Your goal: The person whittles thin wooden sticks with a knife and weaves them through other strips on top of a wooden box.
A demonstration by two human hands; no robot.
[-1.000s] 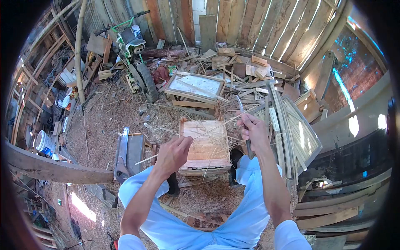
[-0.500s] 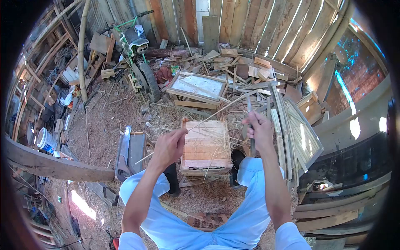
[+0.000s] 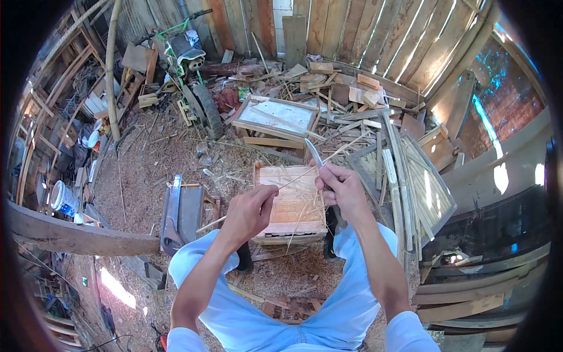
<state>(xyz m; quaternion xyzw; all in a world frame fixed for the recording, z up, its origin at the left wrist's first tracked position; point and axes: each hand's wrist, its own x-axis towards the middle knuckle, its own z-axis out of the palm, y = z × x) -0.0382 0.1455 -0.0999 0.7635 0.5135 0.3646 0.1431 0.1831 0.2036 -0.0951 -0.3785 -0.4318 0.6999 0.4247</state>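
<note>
Shaving-littered floor (image 3: 155, 155): left-hand grip (image 3: 247, 210) pinches a thin wooden strip (image 3: 297, 178), right-hand grip (image 3: 343, 192) clasps a knife (image 3: 314, 153) that, skidding, could nick the left-hand grip.

Head-worn view, wide, facing forward, downward

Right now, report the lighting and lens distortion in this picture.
Head view, edges: black rounded corners, wall planks fanning outward; head view, lower left: a blown-out sunlight patch; head view, upper right: light glaring through plank gaps.
</note>
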